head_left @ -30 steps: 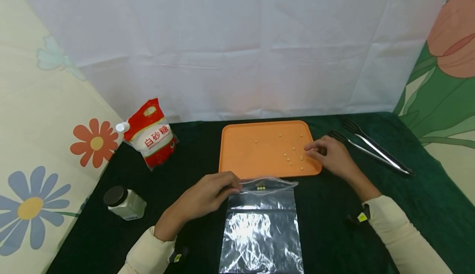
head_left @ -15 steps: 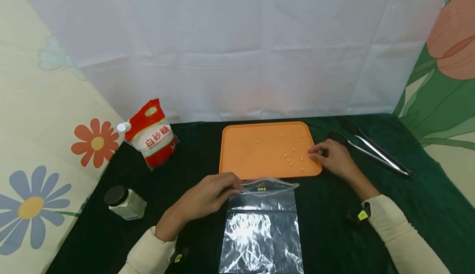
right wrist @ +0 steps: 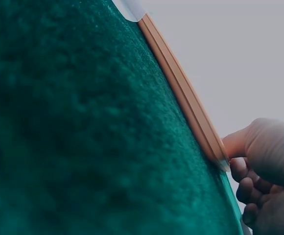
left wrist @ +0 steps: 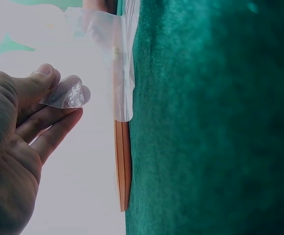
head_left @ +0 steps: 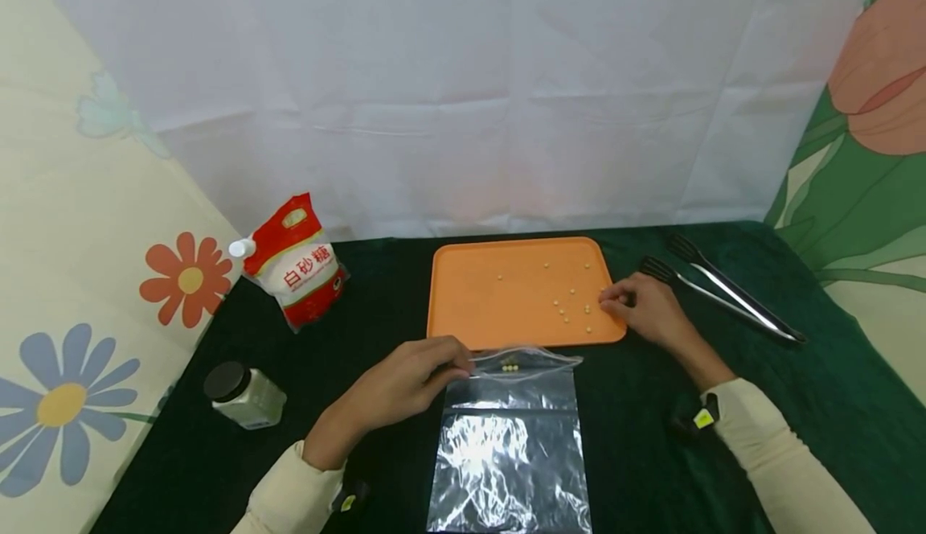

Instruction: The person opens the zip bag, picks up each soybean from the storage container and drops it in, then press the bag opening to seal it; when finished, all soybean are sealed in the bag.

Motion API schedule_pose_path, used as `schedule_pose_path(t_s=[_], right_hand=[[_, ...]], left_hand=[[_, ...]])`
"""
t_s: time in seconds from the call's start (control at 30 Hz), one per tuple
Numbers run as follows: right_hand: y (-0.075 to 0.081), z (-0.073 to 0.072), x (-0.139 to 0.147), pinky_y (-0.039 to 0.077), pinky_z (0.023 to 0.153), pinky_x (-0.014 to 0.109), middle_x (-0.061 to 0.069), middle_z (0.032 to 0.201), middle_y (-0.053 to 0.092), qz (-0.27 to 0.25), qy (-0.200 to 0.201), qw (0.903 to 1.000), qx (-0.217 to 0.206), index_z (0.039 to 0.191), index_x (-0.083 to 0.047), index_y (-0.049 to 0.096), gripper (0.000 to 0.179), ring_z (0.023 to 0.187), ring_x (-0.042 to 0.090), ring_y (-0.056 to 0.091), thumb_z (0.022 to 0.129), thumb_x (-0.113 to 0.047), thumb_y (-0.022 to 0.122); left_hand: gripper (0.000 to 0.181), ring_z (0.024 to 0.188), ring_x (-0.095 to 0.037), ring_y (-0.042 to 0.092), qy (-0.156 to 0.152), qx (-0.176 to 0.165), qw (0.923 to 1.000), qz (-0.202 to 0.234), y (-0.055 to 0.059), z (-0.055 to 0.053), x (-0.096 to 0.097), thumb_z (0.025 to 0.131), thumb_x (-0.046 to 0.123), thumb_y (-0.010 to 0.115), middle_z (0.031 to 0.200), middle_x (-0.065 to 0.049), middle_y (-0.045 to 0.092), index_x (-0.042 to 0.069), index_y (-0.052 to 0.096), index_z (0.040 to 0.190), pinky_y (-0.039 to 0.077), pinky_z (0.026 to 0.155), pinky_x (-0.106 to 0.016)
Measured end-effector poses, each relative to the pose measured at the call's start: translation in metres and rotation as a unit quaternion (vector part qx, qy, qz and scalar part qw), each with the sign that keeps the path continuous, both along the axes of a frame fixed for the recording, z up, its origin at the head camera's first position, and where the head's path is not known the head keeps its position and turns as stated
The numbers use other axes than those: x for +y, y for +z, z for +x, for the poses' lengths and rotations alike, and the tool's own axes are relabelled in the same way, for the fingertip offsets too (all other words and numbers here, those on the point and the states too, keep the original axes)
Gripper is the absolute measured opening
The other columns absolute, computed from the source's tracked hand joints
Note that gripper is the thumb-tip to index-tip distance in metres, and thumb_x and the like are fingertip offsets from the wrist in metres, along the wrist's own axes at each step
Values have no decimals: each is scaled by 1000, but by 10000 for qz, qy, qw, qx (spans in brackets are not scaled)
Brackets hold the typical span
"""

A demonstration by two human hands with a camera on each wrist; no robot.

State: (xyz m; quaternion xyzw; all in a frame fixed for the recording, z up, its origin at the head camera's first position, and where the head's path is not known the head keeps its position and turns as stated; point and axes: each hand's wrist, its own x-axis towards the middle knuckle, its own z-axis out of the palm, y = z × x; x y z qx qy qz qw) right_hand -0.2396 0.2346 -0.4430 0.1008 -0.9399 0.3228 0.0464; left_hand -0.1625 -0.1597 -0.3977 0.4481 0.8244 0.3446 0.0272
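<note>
Head view showed your left grip (head_left: 408, 377) pinching the bag (head_left: 510, 466); whether your right grip (head_left: 647, 309) held anything was unclear. Gathering pellets (head_left: 588, 330) seemed underway, likely needing exact pinching next.

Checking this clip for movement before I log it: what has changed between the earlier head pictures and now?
The right hand has shifted slightly right, closer to the right edge of the tray; whether its fingers hold anything is too small to tell. The left hand still pinches the plastic bag. Tongs, jar and red bag stayed put.
</note>
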Motion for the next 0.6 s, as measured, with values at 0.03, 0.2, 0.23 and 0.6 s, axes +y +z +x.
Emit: schedule_pose_path(t_s=[0.03, 0.2, 0.23, 0.6], right_hand=[[0, 0, 0, 41, 64, 33, 6, 88, 58, -14, 8, 10000, 9, 100, -9, 77, 14, 78, 21, 51, 93, -20, 75], [7, 3, -6, 44, 63, 33, 3, 87, 57, -244, 181, 9989, 368, 100, -12, 76, 13, 77, 19, 52, 93, -23, 75], [10, 5, -8, 44, 64, 33, 2, 87, 58, -314, 267, 9980, 469, 100, -12, 76, 13, 76, 19, 52, 92, -23, 76], [39, 27, -31, 42, 66, 34, -3, 90, 57, -1401, 2063, 9684, -47, 104, -26, 72, 8, 79, 19, 48, 96, -28, 70]], left_hand=[[10, 92, -14, 67, -7, 12, 10000, 5, 0, 0, 0, 99, 9, 63, 106, 2, 67, 12, 63, 109, 56, 84, -23], [9, 92, -14, 67, -45, 71, 10000, 31, -2, -1, 0, 100, 9, 62, 106, 2, 67, 11, 63, 109, 56, 83, -23], [9, 92, -14, 67, -51, 78, 9999, 38, -2, -1, 0, 100, 10, 62, 106, 2, 67, 11, 63, 109, 57, 83, -23], [10, 91, -14, 67, -14, 41, 10000, 13, -2, 0, 0, 100, 9, 63, 106, 2, 67, 12, 63, 109, 57, 82, -22]])
